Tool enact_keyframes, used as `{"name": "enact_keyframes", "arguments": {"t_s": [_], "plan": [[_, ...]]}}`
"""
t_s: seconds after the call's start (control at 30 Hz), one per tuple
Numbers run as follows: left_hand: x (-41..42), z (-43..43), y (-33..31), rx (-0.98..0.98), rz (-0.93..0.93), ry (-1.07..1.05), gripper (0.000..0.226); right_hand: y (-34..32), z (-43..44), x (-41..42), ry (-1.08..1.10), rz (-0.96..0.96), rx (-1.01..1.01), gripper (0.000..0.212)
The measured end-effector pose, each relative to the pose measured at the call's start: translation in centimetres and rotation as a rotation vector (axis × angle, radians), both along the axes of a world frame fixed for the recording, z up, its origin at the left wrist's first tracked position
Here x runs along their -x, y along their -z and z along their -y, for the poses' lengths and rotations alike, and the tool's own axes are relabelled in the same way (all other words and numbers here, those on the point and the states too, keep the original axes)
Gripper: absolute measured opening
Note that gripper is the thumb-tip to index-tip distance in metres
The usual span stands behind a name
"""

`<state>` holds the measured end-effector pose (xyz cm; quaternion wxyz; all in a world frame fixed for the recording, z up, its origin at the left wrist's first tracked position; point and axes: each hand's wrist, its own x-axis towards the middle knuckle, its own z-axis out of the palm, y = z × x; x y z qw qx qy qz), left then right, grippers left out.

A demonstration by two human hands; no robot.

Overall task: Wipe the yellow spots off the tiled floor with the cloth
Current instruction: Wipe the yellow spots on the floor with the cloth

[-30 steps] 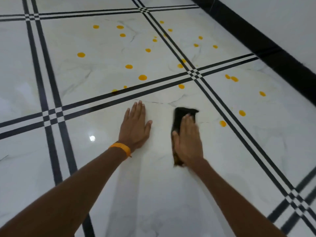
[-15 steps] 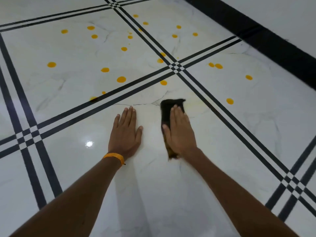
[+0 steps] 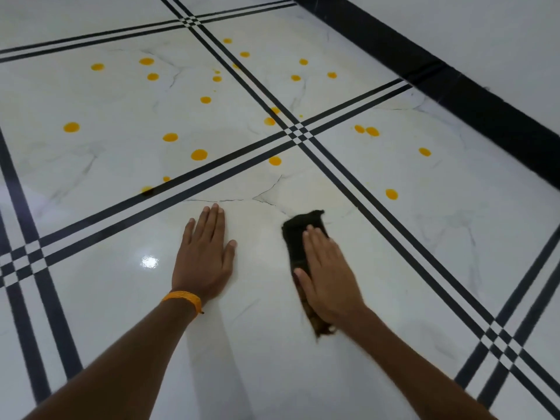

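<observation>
Marble-white, the glossy tiled floor (image 3: 100, 298) carries our left hand (image 3: 206, 256), flat, fingers straight, gripping nothing. Beside it our right hand (image 3: 328, 278) presses flat on the dark oblong cloth (image 3: 303, 230), whose long axis runs away from us. Round yellow spots (image 3: 275, 160) lie ahead and rightward, apart from the cloth; we judge a forward push next.

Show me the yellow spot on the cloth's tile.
The lone spot beyond the cloth, inside the black stripes; all others lie on or past them.

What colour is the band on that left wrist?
Orange-yellow; the wristband shows clearly in the head view.
</observation>
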<state>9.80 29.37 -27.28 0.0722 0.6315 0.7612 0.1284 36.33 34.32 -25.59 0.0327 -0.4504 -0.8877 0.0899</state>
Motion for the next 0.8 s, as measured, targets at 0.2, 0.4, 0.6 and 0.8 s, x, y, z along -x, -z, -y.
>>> {"name": "enact_keyframes", "arguments": {"t_s": [0.2,0.4,0.6,0.8], "plan": [[0.1,-0.1,0.0,-0.001,-0.005,-0.008,0.068,-1.0,-11.6,4.3,0.447,0.042,-0.001,0.083],[0.1,0.0,-0.2,0.003,-0.001,-0.013,0.068,-0.2,-0.3,1.0,-0.078,-0.014,0.015,0.071],[0.1,-0.3,-0.8,0.014,-0.047,-0.023,0.067,-0.2,-8.9,0.8,0.306,0.051,-0.014,0.080],[-1.6,-5.5,-2.8,0.058,-0.104,0.109,0.073,0.3,-4.3,-4.9,-0.037,0.031,0.000,0.071]]}}
